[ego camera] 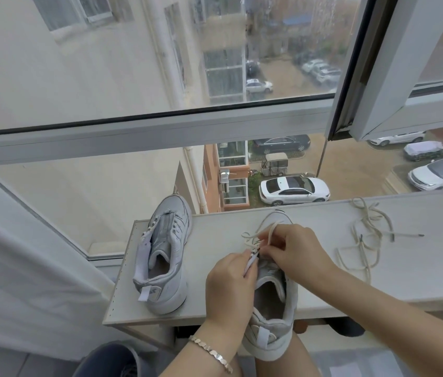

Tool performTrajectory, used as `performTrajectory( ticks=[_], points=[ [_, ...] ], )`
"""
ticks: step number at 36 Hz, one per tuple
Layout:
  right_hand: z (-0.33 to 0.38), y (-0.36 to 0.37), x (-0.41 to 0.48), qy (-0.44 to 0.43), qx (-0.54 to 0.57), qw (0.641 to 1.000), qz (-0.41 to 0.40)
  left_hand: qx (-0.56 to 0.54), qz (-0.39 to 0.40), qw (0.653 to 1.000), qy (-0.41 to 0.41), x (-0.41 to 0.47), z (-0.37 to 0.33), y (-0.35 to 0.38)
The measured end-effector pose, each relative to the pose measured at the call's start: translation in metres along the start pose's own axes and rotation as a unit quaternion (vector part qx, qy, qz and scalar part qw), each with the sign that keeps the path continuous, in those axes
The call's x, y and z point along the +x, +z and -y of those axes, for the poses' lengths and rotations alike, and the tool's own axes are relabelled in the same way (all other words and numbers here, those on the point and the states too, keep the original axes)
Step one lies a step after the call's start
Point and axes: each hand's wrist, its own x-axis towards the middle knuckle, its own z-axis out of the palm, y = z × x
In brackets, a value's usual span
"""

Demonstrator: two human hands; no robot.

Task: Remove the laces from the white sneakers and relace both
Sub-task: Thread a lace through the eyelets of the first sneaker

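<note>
Your right hand (293, 251) pinches the soft, floppy lace (258, 230) above the near sneaker (272, 330) at six o'clock. Your left hand (231, 281) grips what seems to be its eyelet flap. Take the lace near its stiff tip. The other sneaker (166, 257) lies at ten o'clock, the loose lace (367, 240) at three.

Near sneaker (272, 322) at 6 o'clock on white shelf (228, 232), heel toward camera. Left hand (231, 281) grips its upper by the eyelets. Right hand (293, 248) pinches lace (268, 231) looped above. Second sneaker (166, 257) at 9 o'clock, loose lace (370, 235) tangled at 2 o'clock.
</note>
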Motion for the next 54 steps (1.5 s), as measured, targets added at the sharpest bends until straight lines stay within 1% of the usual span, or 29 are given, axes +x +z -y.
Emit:
performTrajectory(
  ticks=[3,6,10,13,15,18,19,21,22,23,25,27,28,30,35,41,46,49,52,54],
  points=[
    [0.004,0.002,-0.003,0.023,0.039,0.999,-0.025,0.006,-0.006,1.000,0.013,0.000,-0.002,0.000],
    [0.006,0.009,-0.003,0.031,0.065,0.997,-0.034,-0.005,-0.020,1.000,0.004,-0.001,-0.003,-0.001],
    [0.005,0.010,0.004,0.020,0.043,0.999,-0.006,-0.074,-0.039,0.995,-0.063,-0.002,-0.001,-0.001],
    [0.000,0.006,0.004,0.020,0.029,0.999,0.011,-0.088,-0.030,0.994,-0.059,-0.003,-0.003,-0.001],
    [-0.003,0.003,0.001,0.030,0.030,0.999,-0.015,-0.085,-0.033,0.994,-0.057,-0.004,-0.004,-0.001],
    [-0.005,-0.009,-0.003,0.075,0.051,0.995,-0.051,-0.068,-0.037,0.995,-0.059,-0.003,-0.003,-0.001],
    [-0.004,-0.015,-0.003,0.065,0.031,0.996,-0.055,-0.066,-0.037,0.996,-0.055,-0.003,-0.003,0.000],
    [0.000,-0.024,-0.001,-0.002,-0.047,0.997,-0.053,-0.075,-0.039,0.995,-0.056,-0.004,-0.002,0.000],
    [0.003,-0.028,0.001,-0.043,-0.070,0.996,-0.037,-0.085,-0.041,0.994,-0.062,-0.004,-0.001,0.001],
    [0.007,-0.030,0.003,-0.084,-0.078,0.993,-0.002,-0.097,-0.042,0.992,-0.068,-0.004,-0.001,0.001],
    [0.013,-0.031,0.008,-0.150,-0.089,0.979,0.105,-0.117,-0.041,0.989,-0.075,-0.005,0.000,0.002],
    [0.016,-0.028,0.015,-0.189,-0.140,0.952,0.195,-0.127,-0.037,0.988,-0.080,-0.005,-0.001,0.002],
    [0.016,-0.026,0.018,-0.196,-0.164,0.941,0.222,-0.128,-0.037,0.988,-0.083,-0.005,-0.001,0.002],
    [0.018,-0.026,0.024,-0.196,-0.187,0.930,0.249,-0.129,-0.038,0.987,-0.083,-0.005,0.001,0.001],
    [0.020,-0.031,0.038,-0.229,-0.226,0.907,0.273,-0.166,-0.021,0.979,-0.117,-0.007,0.003,0.003],
    [0.014,-0.034,0.039,-0.306,-0.251,0.874,0.281,-0.178,-0.012,0.977,-0.119,-0.008,0.006,0.004],
    [0.014,-0.033,0.037,-0.355,-0.341,0.821,0.288,-0.165,0.006,0.982,-0.088,-0.007,0.006,0.002],
    [0.020,-0.032,0.041,-0.374,-0.381,0.789,0.303,-0.165,0.011,0.982,-0.087,-0.006,0.005,0.002],
    [0.025,-0.032,0.046,-0.382,-0.406,0.769,0.313,-0.169,0.011,0.981,-0.092,-0.007,0.005,0.002],
    [0.027,-0.032,0.048,-0.388,-0.412,0.763,0.312,-0.174,0.013,0.979,-0.105,-0.006,0.007,0.002]
  ],
)
